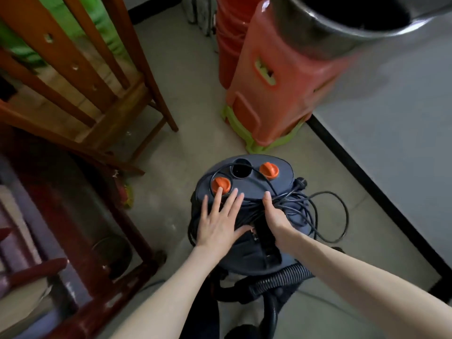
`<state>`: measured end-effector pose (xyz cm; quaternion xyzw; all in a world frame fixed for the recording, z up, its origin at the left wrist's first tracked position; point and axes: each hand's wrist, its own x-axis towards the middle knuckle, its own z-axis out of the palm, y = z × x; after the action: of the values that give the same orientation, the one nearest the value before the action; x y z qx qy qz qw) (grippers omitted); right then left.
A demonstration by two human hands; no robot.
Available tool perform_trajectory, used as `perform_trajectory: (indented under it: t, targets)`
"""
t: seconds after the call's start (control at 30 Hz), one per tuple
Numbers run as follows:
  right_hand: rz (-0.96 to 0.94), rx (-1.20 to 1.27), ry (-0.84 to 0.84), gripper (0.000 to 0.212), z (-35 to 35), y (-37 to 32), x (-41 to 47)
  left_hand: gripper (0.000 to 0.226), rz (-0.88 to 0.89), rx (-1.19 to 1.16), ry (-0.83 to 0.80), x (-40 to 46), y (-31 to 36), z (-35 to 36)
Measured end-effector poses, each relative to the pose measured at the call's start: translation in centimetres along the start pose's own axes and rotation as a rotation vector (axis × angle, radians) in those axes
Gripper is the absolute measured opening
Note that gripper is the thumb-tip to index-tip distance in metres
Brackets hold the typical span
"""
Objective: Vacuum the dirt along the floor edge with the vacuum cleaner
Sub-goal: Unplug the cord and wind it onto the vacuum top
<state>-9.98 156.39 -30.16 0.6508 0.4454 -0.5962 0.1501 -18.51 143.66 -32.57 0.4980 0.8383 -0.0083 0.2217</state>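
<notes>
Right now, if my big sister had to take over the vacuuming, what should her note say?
Left hand: open, fingers spread flat on the vacuum cleaner's lid, one fingertip at an orange knob.
Right hand: its grip is curled around the bundled power cord on the lid.
The cord is still coiled, with its plug lying loose on the bundle, so the machine looks unplugged.
The hose trails from the body toward the person.
The floor edge runs along the black baseboard on the right.
Done: no vacuuming that shows.
Left: unwind the cord, plug in, take up the hose, vacuum along the edge.
</notes>
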Motion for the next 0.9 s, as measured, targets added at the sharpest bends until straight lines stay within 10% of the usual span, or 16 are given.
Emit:
perform_trajectory:
  t: [0.9]
  targets:
    - [-0.212,-0.227,-0.361,0.086,11.7,-23.2,12.1,0.075,-0.243,0.044,0.080,18.5,-17.3,-8.0]
